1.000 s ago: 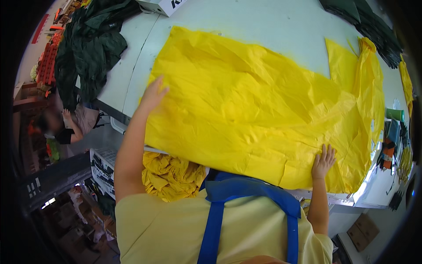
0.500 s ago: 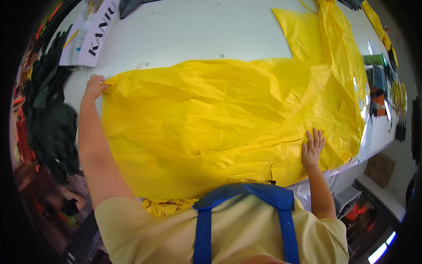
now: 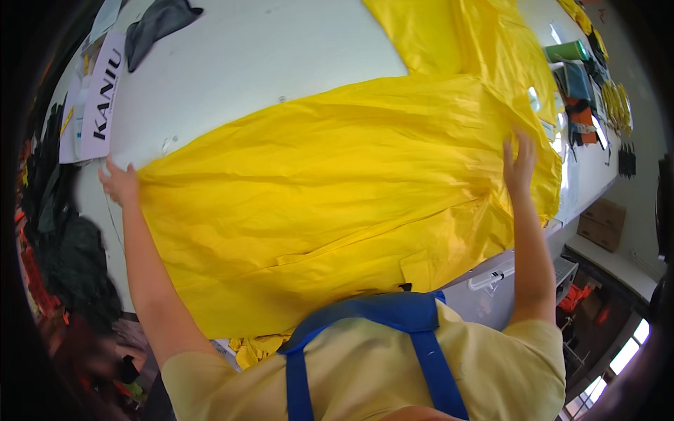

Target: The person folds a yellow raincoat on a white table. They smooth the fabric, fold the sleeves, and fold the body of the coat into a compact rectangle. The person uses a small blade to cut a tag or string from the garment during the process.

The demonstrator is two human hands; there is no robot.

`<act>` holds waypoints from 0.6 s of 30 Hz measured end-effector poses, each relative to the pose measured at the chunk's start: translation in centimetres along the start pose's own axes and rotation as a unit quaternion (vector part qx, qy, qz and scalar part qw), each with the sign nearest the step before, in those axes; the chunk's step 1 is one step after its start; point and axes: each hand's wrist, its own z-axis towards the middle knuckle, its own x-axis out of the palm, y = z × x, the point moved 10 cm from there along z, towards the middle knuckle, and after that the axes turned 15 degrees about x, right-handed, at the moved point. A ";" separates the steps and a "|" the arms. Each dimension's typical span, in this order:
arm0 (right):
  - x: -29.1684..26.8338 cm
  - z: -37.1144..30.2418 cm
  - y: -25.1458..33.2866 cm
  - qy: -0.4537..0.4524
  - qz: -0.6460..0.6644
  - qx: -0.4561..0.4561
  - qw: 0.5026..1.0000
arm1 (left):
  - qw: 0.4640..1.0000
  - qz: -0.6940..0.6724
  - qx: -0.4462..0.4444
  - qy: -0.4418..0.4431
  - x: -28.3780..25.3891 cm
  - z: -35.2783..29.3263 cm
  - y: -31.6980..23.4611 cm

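A large yellow garment (image 3: 316,182) of thin, smooth cloth lies spread across the table in front of me. It has a long seam or slit and a small pocket flap (image 3: 417,269) near my body. My left hand (image 3: 121,184) is at its far left corner, fingers apart, with no cloth visibly gripped. Over the right part of the garment is my right hand (image 3: 519,165), its fingers stretched out and a little blurred; whether it touches the cloth cannot be told. Another yellow piece (image 3: 463,35), perhaps a sleeve, extends away at the upper right.
The white table (image 3: 232,77) carries a white box (image 3: 102,102) with a bottle and a grey cloth (image 3: 158,28) at the far left. Dark green cloth (image 3: 70,259) hangs left. At right are a green cylinder (image 3: 567,51) and a cardboard box (image 3: 602,223).
My left hand has let go of the garment's corner and opened. My right hand has moved away from me over the cloth. The garment's far left edge now slopes nearer, and the view has shifted.
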 end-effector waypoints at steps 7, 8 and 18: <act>8.6 26.0 -11.4 0.039 0.089 0.270 0.958 | 0.685 -0.527 0.481 0.145 -15.9 -17.4 -41.8; 9.9 27.1 -11.4 0.074 0.099 0.307 0.944 | 0.664 -0.528 0.507 0.153 -18.2 -19.4 -46.1; 14.6 34.2 -11.5 0.143 0.141 0.169 0.965 | 0.681 -0.443 0.580 0.061 -18.1 -26.4 -66.9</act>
